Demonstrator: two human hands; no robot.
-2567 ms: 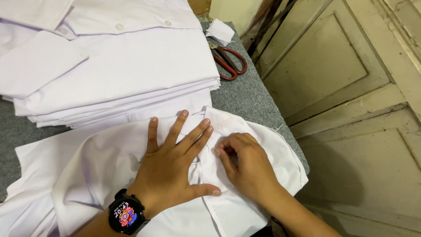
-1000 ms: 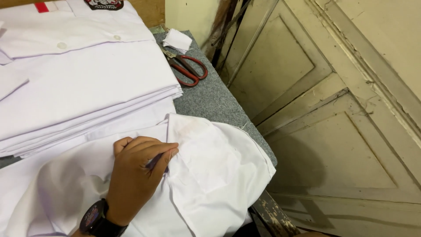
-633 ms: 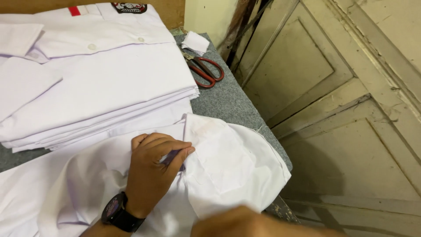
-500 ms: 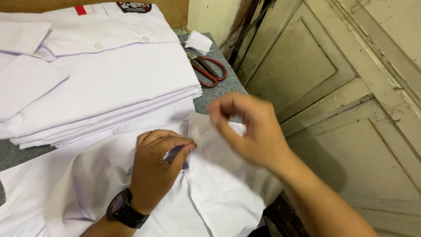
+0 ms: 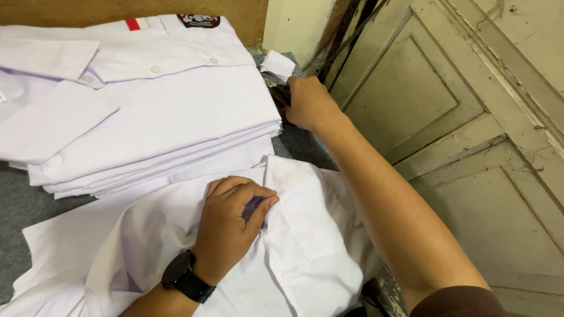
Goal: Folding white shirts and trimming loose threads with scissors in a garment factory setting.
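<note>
Left hand (image 5: 230, 226) fingers pinch white shirt (image 5: 305, 258) on grey table (image 5: 23, 205) beside panelled door (image 5: 464, 135).

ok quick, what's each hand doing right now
left hand: closed, pinching the white shirt on the table.
right hand: curled at the table's far corner beside the folded shirt stack; what it grips cannot be told.

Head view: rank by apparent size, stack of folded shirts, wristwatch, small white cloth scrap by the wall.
1. stack of folded shirts, by far largest.
2. wristwatch.
3. small white cloth scrap.
The last two look close; the watch sits nearer the camera, so their order is unsure.

Left hand (image 5: 232, 226) fisted; right hand (image 5: 308, 103) outstretched, curled.
</note>
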